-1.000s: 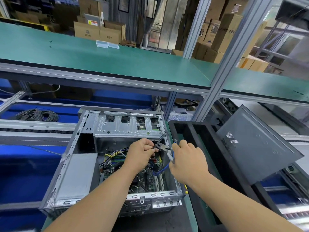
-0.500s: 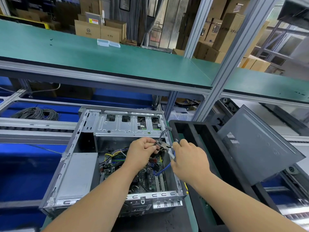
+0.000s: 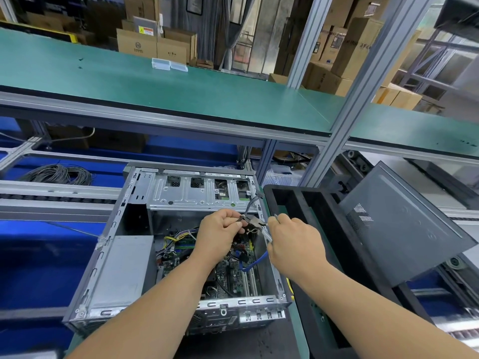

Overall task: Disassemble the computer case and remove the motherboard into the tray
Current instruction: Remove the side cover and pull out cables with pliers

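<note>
Open computer case (image 3: 121,257), bare stamped sheet steel with a perforated drive cage at its far end, lies on its side; the green motherboard (image 3: 233,275) is still seated on the case floor amid bundled wires. Above the board, left hand (image 3: 217,234) pinches a thin dark cable bundle (image 3: 250,203), while right hand (image 3: 293,242) grips blue-handled pliers (image 3: 255,224), tips at that bundle. Black plastic tray (image 3: 285,198), ribbed, sits just right of the case with a grey side panel (image 3: 404,229) leaning on it.

Legible markings from where I stand: a round "M" logo on a cardboard box (image 3: 136,44) behind the green shelf; a yellow-and-red warning label (image 3: 147,30), wording too small to read. Other box printing illegible.
</note>
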